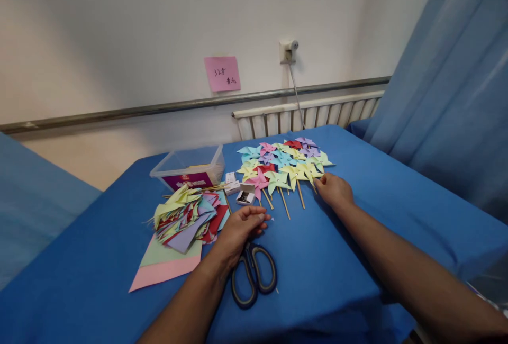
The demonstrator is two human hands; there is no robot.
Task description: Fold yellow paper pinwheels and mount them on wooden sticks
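Note:
My right hand (335,189) is closed at the right end of a group of paper pinwheels (283,160). Its fingertips pinch the stick of a pale yellow pinwheel (309,171) lying on the blue cloth. Loosely curled, with nothing visible in its fingers, my left hand (246,223) hovers over the blades of dark-handled scissors (254,276). These blades are hidden under the hand. Just beyond it sits a small open white box (246,194) with dark bits inside. Wooden sticks (284,205) point toward me from the front pinwheels.
Left of my hands lies a heap of cut coloured paper (186,217) on green and pink sheets (164,276). A clear plastic bin (186,161) stands behind it, beside small white boxes (230,182). Blue curtains (448,69) hang at the right; a radiator (309,114) lines the wall.

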